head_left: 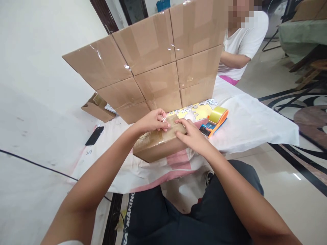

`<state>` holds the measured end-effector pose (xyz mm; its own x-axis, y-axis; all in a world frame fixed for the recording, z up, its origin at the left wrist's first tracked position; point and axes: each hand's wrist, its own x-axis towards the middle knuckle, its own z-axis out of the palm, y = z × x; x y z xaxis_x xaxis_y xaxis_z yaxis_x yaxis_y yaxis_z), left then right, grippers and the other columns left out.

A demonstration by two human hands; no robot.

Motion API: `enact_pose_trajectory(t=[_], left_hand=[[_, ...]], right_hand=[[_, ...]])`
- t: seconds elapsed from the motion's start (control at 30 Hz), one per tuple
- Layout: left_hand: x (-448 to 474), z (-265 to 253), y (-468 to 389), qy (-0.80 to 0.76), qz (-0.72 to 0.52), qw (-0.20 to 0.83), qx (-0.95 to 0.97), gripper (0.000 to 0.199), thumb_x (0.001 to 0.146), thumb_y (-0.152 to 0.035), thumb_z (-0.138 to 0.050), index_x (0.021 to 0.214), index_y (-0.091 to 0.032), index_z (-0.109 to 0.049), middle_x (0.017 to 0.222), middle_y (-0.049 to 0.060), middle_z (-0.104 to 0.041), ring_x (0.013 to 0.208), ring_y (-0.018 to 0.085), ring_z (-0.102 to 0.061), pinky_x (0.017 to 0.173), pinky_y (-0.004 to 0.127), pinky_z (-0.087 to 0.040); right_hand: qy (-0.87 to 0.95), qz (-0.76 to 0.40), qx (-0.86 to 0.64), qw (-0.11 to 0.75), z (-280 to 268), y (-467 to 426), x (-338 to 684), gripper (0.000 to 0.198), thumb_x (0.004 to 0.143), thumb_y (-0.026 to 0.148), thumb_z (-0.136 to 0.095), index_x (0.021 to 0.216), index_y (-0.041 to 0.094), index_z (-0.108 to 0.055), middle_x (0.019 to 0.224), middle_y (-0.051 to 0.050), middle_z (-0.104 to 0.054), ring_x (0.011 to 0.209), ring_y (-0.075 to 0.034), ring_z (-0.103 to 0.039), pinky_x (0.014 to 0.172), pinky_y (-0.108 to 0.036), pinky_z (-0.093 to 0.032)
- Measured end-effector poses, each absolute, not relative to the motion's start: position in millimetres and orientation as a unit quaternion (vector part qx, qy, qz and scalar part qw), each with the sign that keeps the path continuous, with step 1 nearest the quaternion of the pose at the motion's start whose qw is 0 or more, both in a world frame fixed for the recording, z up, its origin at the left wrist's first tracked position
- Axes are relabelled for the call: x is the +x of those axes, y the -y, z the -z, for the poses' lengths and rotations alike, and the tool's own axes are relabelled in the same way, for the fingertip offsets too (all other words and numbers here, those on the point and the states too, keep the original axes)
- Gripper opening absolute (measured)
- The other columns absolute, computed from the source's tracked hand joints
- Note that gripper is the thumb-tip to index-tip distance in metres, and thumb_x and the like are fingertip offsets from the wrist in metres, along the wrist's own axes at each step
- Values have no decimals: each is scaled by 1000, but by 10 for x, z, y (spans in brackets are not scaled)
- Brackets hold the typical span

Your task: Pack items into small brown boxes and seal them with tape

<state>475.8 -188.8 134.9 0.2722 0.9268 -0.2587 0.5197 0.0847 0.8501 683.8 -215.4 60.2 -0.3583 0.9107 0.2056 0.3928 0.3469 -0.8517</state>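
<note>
A small cardboard box with shiny tape over its top lies on the cloth-covered table in front of me. Above its top face, my left hand is closed in a pinch; a small white bit shows between the fingers, too small to name. My right hand rests on the box's right end, thumb and forefinger apart on the top. Just right of that hand is an orange and blue tape dispenser with a yellowish roll of tape.
Behind the box rises a wall of stacked, taped cardboard boxes. An open carton and a black phone lie at the left by the white wall. Another person in a white shirt sits beyond the stack at the right.
</note>
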Motion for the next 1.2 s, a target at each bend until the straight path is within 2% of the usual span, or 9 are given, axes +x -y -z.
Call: enact_pose_trajectory(t=[0.23, 0.33, 0.47, 0.63, 0.73, 0.83, 1.0, 1.2], left_hand=[[4753, -1497, 1950, -516, -220, 517, 646, 45, 69, -28, -85, 92, -21, -47, 64, -5, -63, 66, 15, -69, 57, 21, -42], [4722, -1537, 1997, -507, -227, 523, 646, 43, 70, -29, -84, 93, -20, -48, 69, -3, -66, 67, 13, -67, 56, 20, -39], [4673, -1496, 2032, -479, -264, 536, 643, 43, 71, -27, -83, 93, -20, -47, 77, -1, -70, 74, 12, -67, 65, 22, -44], [4685, -1393, 2040, -490, -264, 519, 648, 47, 71, -29, -83, 95, -22, -43, 82, 0, -71, 72, 13, -66, 58, 22, -40], [4732, -1366, 2034, -498, -268, 504, 653, 50, 68, -29, -84, 95, -22, -42, 83, 1, -72, 70, 14, -67, 58, 23, -42], [4784, -1356, 2023, -504, -270, 494, 655, 53, 66, -27, -85, 94, -22, -41, 82, 1, -72, 71, 15, -68, 63, 25, -46], [4797, -1329, 1981, -512, -284, 479, 654, 53, 64, -25, -86, 93, -22, -41, 80, -1, -71, 71, 14, -68, 67, 27, -49], [4787, -1298, 1948, -513, -276, 487, 651, 56, 63, -27, -87, 94, -23, -40, 80, -1, -72, 71, 15, -68, 68, 28, -49]], right_hand=[[741, -373, -427, 360, -537, 2106, 6848, 43, 88, 32, -54, 131, 27, -53, 128, -7, -54, 120, -25, -57, 107, -41, -41], [745, -383, -412, 359, -504, 2061, 6866, 43, 88, 33, -54, 131, 27, -53, 127, -7, -54, 117, -24, -57, 105, -40, -41], [742, -404, -397, 358, -453, 1999, 6885, 42, 89, 36, -55, 130, 28, -54, 127, -6, -53, 115, -23, -56, 103, -39, -43], [737, -422, -400, 345, -434, 1981, 6902, 40, 94, 39, -51, 134, 30, -52, 129, -6, -52, 118, -23, -55, 106, -41, -41], [739, -428, -378, 358, -445, 1973, 6927, 38, 101, 43, -39, 133, 29, -53, 131, -7, -51, 129, -22, -50, 115, -42, -33], [740, -440, -353, 366, -451, 1948, 6960, 46, 105, 50, -25, 132, 27, -55, 133, -7, -52, 136, -20, -45, 121, -40, -27], [739, -457, -345, 356, -445, 1922, 7002, 56, 104, 59, -19, 136, 29, -55, 132, -8, -52, 134, -21, -45, 119, -42, -31], [734, -468, -345, 351, -444, 1935, 7006, 57, 103, 60, -19, 135, 29, -54, 132, -8, -50, 129, -23, -48, 115, -45, -35]])
